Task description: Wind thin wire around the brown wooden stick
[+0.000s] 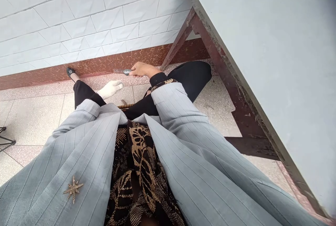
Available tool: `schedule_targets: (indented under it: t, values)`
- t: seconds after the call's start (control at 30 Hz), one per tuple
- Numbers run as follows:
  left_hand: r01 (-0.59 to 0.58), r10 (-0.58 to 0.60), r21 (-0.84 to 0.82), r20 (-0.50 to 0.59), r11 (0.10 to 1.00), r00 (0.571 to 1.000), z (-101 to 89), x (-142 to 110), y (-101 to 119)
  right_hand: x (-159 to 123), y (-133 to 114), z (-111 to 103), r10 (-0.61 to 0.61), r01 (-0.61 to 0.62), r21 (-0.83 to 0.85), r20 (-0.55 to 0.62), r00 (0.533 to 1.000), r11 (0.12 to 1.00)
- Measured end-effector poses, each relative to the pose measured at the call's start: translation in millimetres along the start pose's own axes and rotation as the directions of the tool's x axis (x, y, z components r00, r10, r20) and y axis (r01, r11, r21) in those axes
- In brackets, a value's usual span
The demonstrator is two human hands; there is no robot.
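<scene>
My right hand, bare, is closed round the wrapped, greenish handle of a knife-like tool. The tool's flat, pale blade points left, toward the wall. My left hand wears a white knitted glove and hangs lower and to the left, apart from the blade. Its fingers look curled together; whatever they might hold is hidden. Just below the glove lies a small brownish curved piece, too small to name. A striped black-and-yellow edge shows between my legs, mostly covered by my jacket.
A pale tabletop on dark red wooden legs stands close on my right. Ahead rises a white tiled wall with a red-brown skirting. Thin black metal legs reach in at the left, on the speckled tile floor.
</scene>
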State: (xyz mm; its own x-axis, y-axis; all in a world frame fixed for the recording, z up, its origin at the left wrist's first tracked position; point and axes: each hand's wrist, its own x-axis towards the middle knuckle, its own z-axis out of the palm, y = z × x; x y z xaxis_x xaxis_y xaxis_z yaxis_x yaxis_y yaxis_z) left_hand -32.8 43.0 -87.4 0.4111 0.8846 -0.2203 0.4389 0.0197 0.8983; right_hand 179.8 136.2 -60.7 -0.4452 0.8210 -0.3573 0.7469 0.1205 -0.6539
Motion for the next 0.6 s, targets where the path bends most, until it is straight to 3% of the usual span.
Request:
schedule_targets:
  t: [0.1, 0.17, 0.27, 0.37, 0.43, 0.5, 0.6]
  values:
    - [-0.003, 0.004, 0.088, -0.016, 0.996, 1.0, -3.0, 2, 1, 5, 2, 6, 0.037, -0.006, -0.169, 0.185, 0.982, 0.986]
    - [-0.031, 0.031, 0.155, 0.001, 0.987, 1.0, -7.4, 3, 3, 8, 6, 10, 0.075, -0.002, -0.191, 0.378, 0.923, 0.982]
    - [-0.049, 0.05, 0.165, -0.002, 0.985, 0.999, -15.2, 4, 7, 9, 9, 11, 0.048, 0.039, -0.13, 0.603, 0.796, 0.991]
    - [-0.022, 0.023, 0.029, -0.042, 0.999, 0.999, -19.5, 5, 6, 4, 9, 5, -0.135, 0.126, 0.062, 0.675, 0.726, 0.99]
    - [-0.043, 0.038, -0.085, -0.063, 0.995, 0.997, -18.6, 5, 2, -1, 9, -1, -0.325, 0.199, 0.266, 0.612, 0.721, 0.943]
    - [-0.083, 0.074, -0.166, -0.059, 0.983, 0.996, -15.2, 5, -3, -6, 9, -6, -0.458, 0.266, 0.438, 0.422, 0.782, 0.859]
    - [-0.095, 0.095, -0.199, -0.009, 0.975, 0.995, -10.0, 2, -7, -6, 9, -8, -0.397, 0.283, 0.548, 0.1, 0.912, 0.787]
